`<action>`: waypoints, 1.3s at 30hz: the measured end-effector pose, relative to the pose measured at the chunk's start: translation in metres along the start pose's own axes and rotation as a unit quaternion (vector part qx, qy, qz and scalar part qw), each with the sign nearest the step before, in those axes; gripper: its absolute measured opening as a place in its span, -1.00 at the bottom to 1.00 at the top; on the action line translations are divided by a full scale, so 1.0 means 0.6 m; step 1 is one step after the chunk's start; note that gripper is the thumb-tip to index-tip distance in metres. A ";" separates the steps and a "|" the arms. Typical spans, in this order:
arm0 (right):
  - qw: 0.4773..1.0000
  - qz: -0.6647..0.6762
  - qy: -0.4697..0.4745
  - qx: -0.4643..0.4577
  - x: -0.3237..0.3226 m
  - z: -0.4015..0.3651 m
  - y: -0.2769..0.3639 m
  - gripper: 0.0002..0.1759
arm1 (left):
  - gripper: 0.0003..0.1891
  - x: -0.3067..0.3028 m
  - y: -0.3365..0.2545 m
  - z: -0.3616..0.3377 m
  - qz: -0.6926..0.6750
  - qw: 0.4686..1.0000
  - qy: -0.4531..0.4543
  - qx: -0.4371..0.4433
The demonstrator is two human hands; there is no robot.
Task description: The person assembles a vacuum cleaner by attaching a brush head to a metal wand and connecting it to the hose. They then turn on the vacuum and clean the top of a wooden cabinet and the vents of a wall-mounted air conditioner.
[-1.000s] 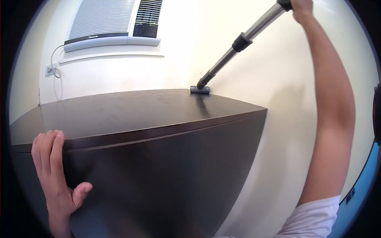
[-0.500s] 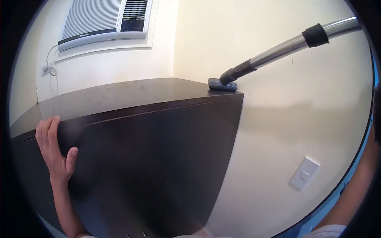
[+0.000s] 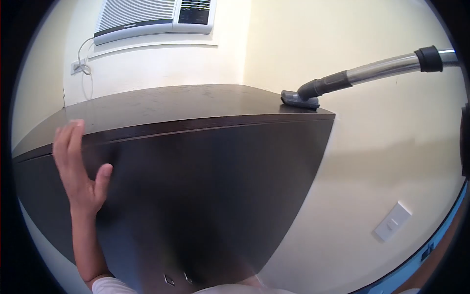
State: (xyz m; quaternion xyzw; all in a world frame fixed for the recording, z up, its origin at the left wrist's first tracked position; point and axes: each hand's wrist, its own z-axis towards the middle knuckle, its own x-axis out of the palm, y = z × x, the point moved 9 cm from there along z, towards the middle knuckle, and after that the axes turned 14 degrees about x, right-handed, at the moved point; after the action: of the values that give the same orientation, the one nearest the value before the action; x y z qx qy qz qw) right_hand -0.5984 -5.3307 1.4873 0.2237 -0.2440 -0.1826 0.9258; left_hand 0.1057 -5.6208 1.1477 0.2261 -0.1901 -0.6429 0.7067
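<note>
My left hand rests with its fingertips at the front top edge of a tall dark brown cabinet, fingers up and thumb apart, holding nothing. A vacuum nozzle lies on the cabinet top near its right end, close to the cream wall. From it a metal tube with a black collar runs up to the right edge of the view. My right hand is out of sight; only part of the right arm shows at the lower right edge.
A window air conditioner is set in the back wall, its cord running to an outlet. On the right wall is a white switch plate. Two small metal handles show low on the cabinet front.
The view has shifted, so the cabinet and air conditioner appear further right. The nozzle is still near the cabinet's right end, now tilted differently. My left hand stays at the edge.
</note>
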 end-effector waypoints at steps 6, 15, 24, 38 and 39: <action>0.989 0.006 -0.074 -0.129 0.026 0.033 -0.079 -0.65 | -0.20 -0.116 -0.010 -0.035 0.156 0.981 0.071 -0.095; 0.991 0.110 -0.003 -0.073 0.076 0.086 -0.257 -0.56 | -0.09 -0.227 -0.108 -0.013 0.136 0.980 0.127 -0.073; 0.991 0.092 -0.077 -0.059 0.166 0.060 -0.414 -0.71 | -0.01 -0.317 -0.266 0.068 0.133 0.973 0.188 0.017; 0.991 0.095 -0.064 -0.072 0.096 0.071 -0.363 -0.81 | -0.05 -0.345 -0.325 0.117 0.123 0.977 0.173 -0.015; 0.991 0.097 -0.055 -0.079 0.071 0.080 -0.328 -0.82 | -0.06 -0.332 -0.315 0.112 0.122 0.979 0.164 -0.021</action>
State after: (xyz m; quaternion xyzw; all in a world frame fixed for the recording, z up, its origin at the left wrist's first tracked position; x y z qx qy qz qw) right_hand -0.6343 -5.5297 1.4415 0.1144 -0.3001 -0.1226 0.9391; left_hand -0.1076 -5.4411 1.1010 0.2885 -0.0839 -0.5100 0.8060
